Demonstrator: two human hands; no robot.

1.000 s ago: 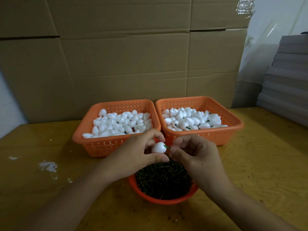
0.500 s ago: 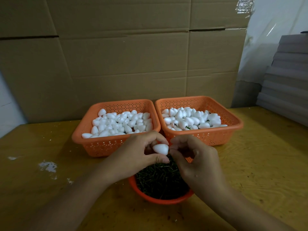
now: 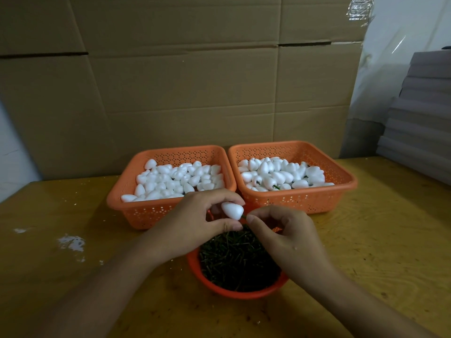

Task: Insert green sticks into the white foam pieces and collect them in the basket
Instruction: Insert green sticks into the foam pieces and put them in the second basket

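My left hand (image 3: 195, 223) pinches a white egg-shaped foam piece (image 3: 232, 210) between thumb and fingers, above a round orange bowl (image 3: 195, 264) full of short green sticks (image 3: 239, 259). My right hand (image 3: 285, 235) pinches a green stick (image 3: 244, 216) whose tip meets the foam piece's wide end; only a sliver of the stick shows. Behind stand two orange baskets: the left basket (image 3: 146, 215) holds plain foam pieces (image 3: 180, 178), the right basket (image 3: 317, 198) holds foam pieces, some with green sticks (image 3: 275, 187).
Everything sits on a yellow wooden table (image 3: 378, 240) with white foam crumbs (image 3: 72, 242) at the left. A wall of cardboard (image 3: 195, 81) rises behind the baskets. Stacked grey sheets (image 3: 422, 123) lie at the far right.
The foam piece has turned so its wide end faces my right hand. My right fingers have pushed the stick further in, and less green shows than a second ago.
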